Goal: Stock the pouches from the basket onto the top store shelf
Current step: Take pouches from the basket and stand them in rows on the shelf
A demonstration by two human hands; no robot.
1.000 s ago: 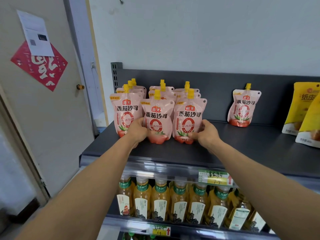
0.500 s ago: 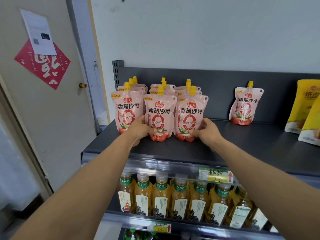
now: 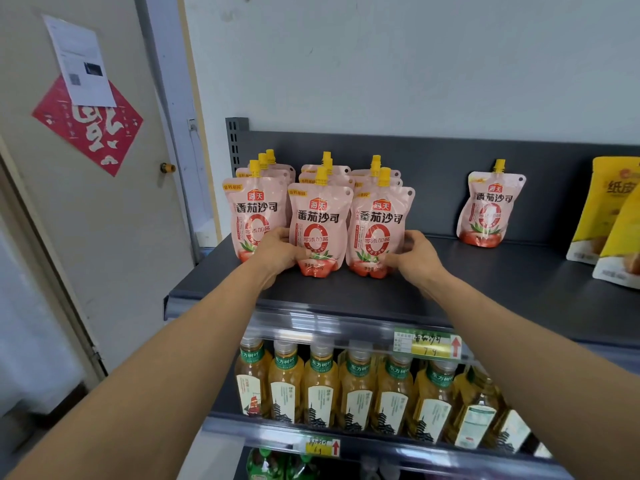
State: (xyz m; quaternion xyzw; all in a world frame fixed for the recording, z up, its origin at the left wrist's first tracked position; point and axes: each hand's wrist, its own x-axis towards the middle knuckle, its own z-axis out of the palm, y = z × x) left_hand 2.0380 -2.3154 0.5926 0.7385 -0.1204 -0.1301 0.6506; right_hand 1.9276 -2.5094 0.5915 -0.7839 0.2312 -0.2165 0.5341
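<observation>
Pouches [image 3: 318, 230] stand in neat rows on the top shelf [image 3: 485, 289], left hand [image 3: 277, 252] and right hand [image 3: 414, 256] with fingers loosely curled against the front ones, apparently squaring them, gripping nothing.

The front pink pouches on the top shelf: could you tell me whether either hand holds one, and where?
Left hand touches the middle pouch low on its left edge; right hand touches the right pouch low on its right edge. Neither is lifted.

The dark grey top shelf [image 3: 485, 282] carries 3 upright rows of pink spouted pouches [image 3: 320, 223] at its left end, 1 lone pouch [image 3: 486, 209] leaning against the back panel well to the right, and yellow bags [image 3: 609, 216] at the right edge
</observation>
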